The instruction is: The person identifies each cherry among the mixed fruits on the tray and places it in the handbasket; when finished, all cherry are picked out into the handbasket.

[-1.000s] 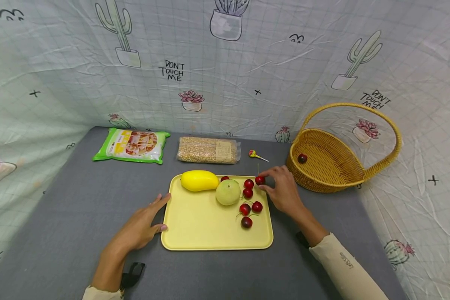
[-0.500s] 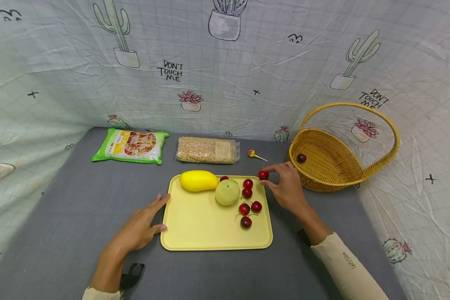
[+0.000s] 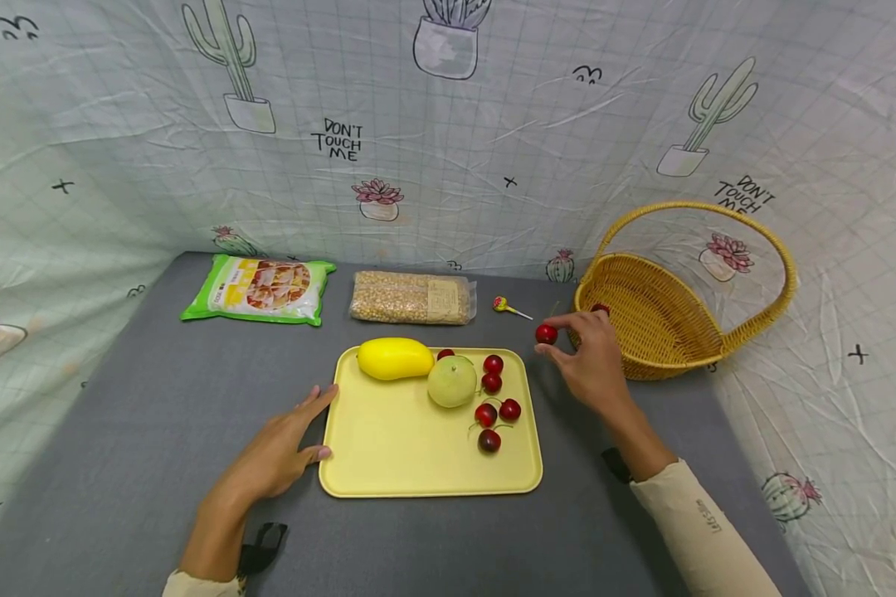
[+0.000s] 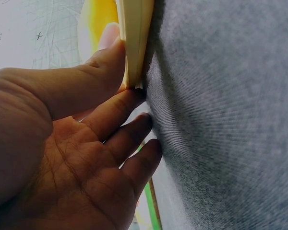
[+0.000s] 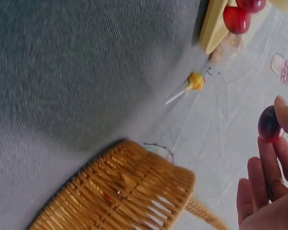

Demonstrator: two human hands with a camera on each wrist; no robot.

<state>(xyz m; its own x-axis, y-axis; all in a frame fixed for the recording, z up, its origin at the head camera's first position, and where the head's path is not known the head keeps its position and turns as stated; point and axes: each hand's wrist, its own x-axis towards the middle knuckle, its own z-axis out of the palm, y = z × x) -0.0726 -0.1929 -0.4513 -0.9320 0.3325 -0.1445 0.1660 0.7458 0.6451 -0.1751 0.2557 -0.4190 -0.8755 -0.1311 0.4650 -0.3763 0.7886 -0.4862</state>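
My right hand (image 3: 593, 356) pinches a dark red cherry (image 3: 546, 333) between thumb and fingers, over the grey table between the tray and the wicker basket (image 3: 664, 369). In the right wrist view the same cherry (image 5: 269, 124) shows at the fingertips. Inside the basket another cherry (image 3: 601, 308) is partly hidden behind my fingers. My left hand (image 3: 269, 456) rests at the left edge of the yellow tray (image 3: 388, 464), thumb and forefinger spread along its rim (image 4: 132, 48). On the tray lie a yellow mango (image 3: 396, 359), a round pale green fruit (image 3: 451, 382) and several cherries (image 3: 489, 440).
Behind the tray lie a green-edged food bag (image 3: 261, 288), a clear pack of beige grains or beans (image 3: 411, 298) and a lollipop (image 3: 509, 308). The basket's tall handle (image 3: 780, 249) arches up at the right. A patterned cloth hangs behind and beside the table.
My right hand has carried the cherry off the tray's top right corner, rightward towards the basket. My left hand stays at the tray's edge.
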